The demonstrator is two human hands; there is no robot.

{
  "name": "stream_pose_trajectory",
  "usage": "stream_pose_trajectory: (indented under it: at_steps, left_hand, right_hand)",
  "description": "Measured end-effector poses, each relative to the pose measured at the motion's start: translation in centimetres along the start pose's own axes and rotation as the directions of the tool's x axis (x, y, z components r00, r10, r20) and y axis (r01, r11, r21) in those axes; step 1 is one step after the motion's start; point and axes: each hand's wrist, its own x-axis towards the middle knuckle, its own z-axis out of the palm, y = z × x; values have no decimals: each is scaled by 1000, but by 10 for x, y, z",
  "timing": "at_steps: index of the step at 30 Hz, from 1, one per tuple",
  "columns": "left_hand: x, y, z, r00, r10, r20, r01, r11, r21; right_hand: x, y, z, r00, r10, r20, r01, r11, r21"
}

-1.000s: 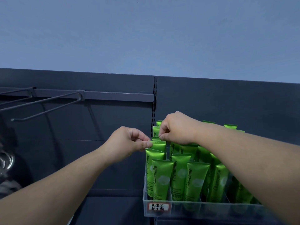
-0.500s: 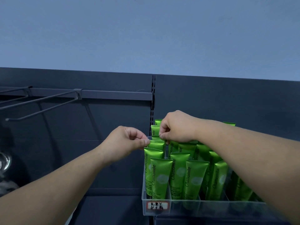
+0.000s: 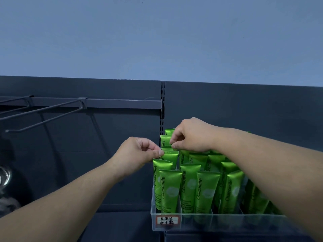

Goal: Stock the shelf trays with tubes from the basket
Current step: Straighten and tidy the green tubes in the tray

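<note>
A dark shelf (image 3: 236, 237) is recorded at the lower right, backed by a dark panel (image 3: 244, 109). One clear plastic tray (image 3: 227, 222) is set directly on it. The tray is divided by clear partitions into lanes running front to back. A red-bordered handwritten label (image 3: 167, 220) is fixed to the tray's front wall, at its left end. A slotted upright (image 3: 162, 102) is noted behind the tray's left rear corner.

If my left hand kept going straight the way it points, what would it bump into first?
The crimped top of a glossy green plastic tube, which the left hand pinches; just beyond, probably the right hand, though depth is unclear.
</note>
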Motion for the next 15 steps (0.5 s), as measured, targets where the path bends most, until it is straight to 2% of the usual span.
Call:
stream_pose_trajectory:
  at_steps: [10, 15]
  left_hand:
    - [-1, -1, -2, 1000, -12, 26, 13, 999, -29]
    - [-12, 1, -4, 999, 5, -44, -8, 998, -62]
  right_hand:
    - [-19, 8, -4, 998, 3, -55, -1, 999, 36]
    - [-35, 11, -12, 991, -6, -131, 16, 997, 82]
